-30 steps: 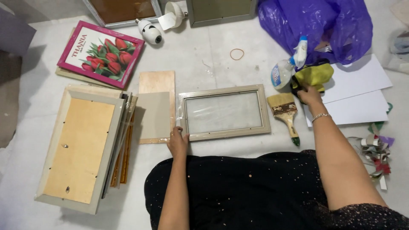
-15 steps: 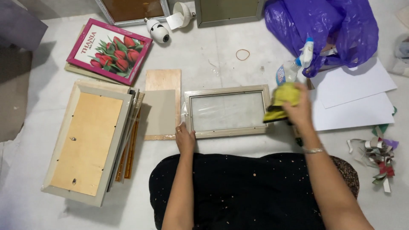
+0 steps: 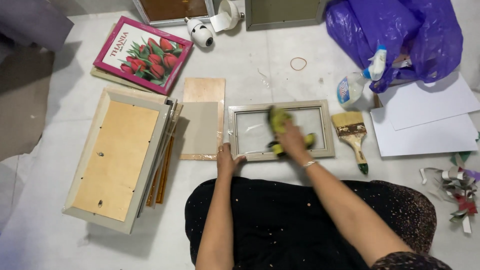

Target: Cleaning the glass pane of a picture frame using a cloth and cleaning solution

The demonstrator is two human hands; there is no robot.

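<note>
A person seated on a white floor covering presses a yellow cloth onto the glass of a small grey picture frame, which lies flat just in front of the knees with its long axis running left to right across the view. The right hand is closed over the cloth, fingers curled around it, on the middle of the pane. The left hand lies flat and open on the frame's near left corner, gripping nothing.

Touching the frame's left end are a grey card and a plywood backing board under it, both standing lengthwise away from the person. Further left, a large frame lies face down on a stack of others, its tan back showing. Beyond that lies a pink-bordered print of red tulips, tilted.

To the right, a paintbrush with a green-tipped handle lies just beside the frame, bristles pointing away. A clear spray bottle with a blue-and-white label lies on its side against a purple plastic bag. White sheets spread toward the right edge, with curled paper scraps near them.

Open floor lies beyond the frame's far edge, holding only a rubber band.
</note>
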